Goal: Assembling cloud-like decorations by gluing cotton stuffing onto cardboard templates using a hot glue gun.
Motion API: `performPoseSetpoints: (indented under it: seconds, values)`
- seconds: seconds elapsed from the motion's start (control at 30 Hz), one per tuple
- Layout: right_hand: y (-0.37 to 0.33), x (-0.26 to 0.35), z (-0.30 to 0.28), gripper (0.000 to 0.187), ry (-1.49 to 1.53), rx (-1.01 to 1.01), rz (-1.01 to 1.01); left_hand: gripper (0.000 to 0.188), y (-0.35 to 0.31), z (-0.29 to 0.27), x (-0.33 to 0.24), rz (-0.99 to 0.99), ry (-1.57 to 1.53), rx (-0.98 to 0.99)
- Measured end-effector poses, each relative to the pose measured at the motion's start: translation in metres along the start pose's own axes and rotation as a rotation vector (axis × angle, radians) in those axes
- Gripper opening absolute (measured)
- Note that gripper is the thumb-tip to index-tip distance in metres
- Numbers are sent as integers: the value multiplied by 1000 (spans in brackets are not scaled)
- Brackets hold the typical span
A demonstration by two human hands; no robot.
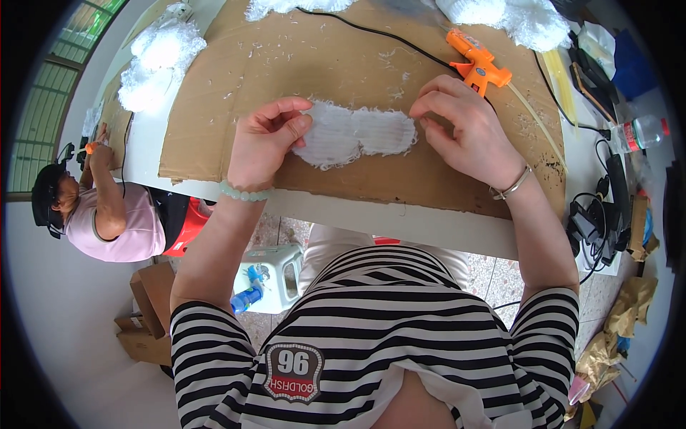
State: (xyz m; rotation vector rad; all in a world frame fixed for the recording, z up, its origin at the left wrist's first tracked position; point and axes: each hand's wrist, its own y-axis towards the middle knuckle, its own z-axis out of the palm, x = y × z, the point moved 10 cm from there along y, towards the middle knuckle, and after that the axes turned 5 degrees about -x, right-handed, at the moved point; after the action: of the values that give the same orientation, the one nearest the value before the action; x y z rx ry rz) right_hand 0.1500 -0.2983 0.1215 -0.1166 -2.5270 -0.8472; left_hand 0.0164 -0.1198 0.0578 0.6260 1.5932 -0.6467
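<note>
A strip of white frayed gauze-like fabric (pixel 355 134) lies just above the brown cardboard, narrowed at its middle like two joined pieces. Thumb and fingers of my left hand (pixel 268 136) pinch its left end. At the other end, the bent fingers of my right hand (pixel 464 125) close on the upper right corner; the exact contact is hard to see. An orange hot glue gun (pixel 477 61) rests just beyond my right hand, with a pale glue stick (pixel 537 118) sticking out of its back.
Brown cardboard (pixel 236 79) covers the white table, scattered with white fibres. White fabric heaps (pixel 161 57) lie along the far edges. At right are yellowish glue sticks (pixel 559 86), a plastic bottle (pixel 639 134) and black cables (pixel 597 222). Another person (pixel 118 222) works at left. A pale stool (pixel 275 279) stands below.
</note>
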Motion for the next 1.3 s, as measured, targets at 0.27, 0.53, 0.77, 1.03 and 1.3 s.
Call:
performPoseSetpoints:
  seconds: [0.27,0.53,0.77,1.03,1.3]
  values:
    - [-3,21,13,20,6,2,-152,15,-3,-2,-1,35,46,-27]
    - [-6,21,26,21,-73,90,-143,16,-5,-5,-6,177,249,-59]
    - [-5,23,26,21,-71,98,-147,19,-10,-2,-17,308,457,-71]
    - [-5,24,26,23,-77,94,-147,21,-9,-4,-18,327,513,-88]
    - [-6,23,28,23,-91,101,-149,21,-7,-3,-16,332,537,-74]
